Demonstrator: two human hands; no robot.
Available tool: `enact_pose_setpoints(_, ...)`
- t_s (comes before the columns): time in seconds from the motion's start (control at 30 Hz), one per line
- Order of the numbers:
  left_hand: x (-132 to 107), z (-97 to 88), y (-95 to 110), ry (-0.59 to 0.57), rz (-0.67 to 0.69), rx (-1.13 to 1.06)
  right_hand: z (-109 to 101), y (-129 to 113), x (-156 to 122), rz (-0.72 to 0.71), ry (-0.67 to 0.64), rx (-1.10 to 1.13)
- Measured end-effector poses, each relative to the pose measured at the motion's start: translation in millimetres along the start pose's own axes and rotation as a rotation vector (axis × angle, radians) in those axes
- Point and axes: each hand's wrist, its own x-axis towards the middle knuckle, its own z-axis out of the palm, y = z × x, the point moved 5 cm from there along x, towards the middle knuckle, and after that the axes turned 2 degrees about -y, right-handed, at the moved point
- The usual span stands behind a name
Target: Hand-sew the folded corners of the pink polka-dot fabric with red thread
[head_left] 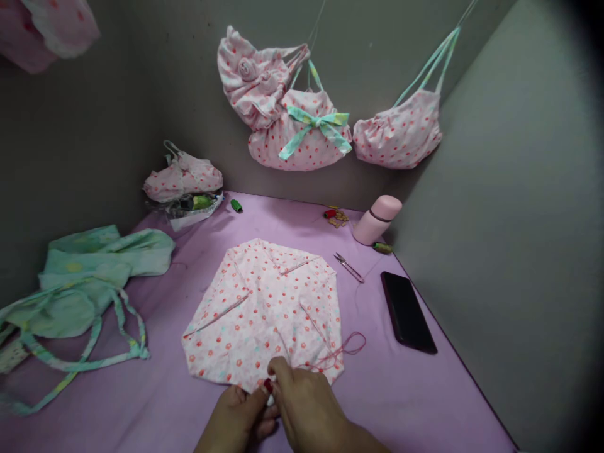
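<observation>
A pink flowered fabric piece (264, 308) lies spread on the table, its edges folded in and stitched in places. At its near edge, my left hand (238, 415) pinches the cloth between thumb and fingers. My right hand (306, 402) is closed right beside it, touching the same edge; whether its fingertips hold a needle is hidden. A loop of pink thread (353, 343) trails over the cloth's right corner and runs toward my right hand.
Thread snips (349, 268), a black phone (408, 311) and a pink bottle (377, 220) lie or stand at right. Green fabric with straps (89, 296) lies left. Thread spools, including a green one (236, 206), sit at the back. Pink dotted bags (302, 138) hang on the wall.
</observation>
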Motion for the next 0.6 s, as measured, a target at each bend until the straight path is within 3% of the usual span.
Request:
enact_pose_setpoints(0.17,2,0.9,-2,-0.003,-0.002,0.038,-6,-6,4,-0.076,0.03,-0.076)
enact_pose_setpoints(0.37,0,0.5,-2,0.016,-0.019,0.063,-14,-8,3,-0.062,0.047,-0.069)
enact_pose_setpoints(0.53,3,-2.5,-5,0.003,-0.023,0.046,-16,-13,-3,-0.262,0.338,0.149)
enact_pose_setpoints(0.6,4,-4.3,-6,0.001,-0.025,0.028,-19,-10,-7,-0.307,0.451,0.392)
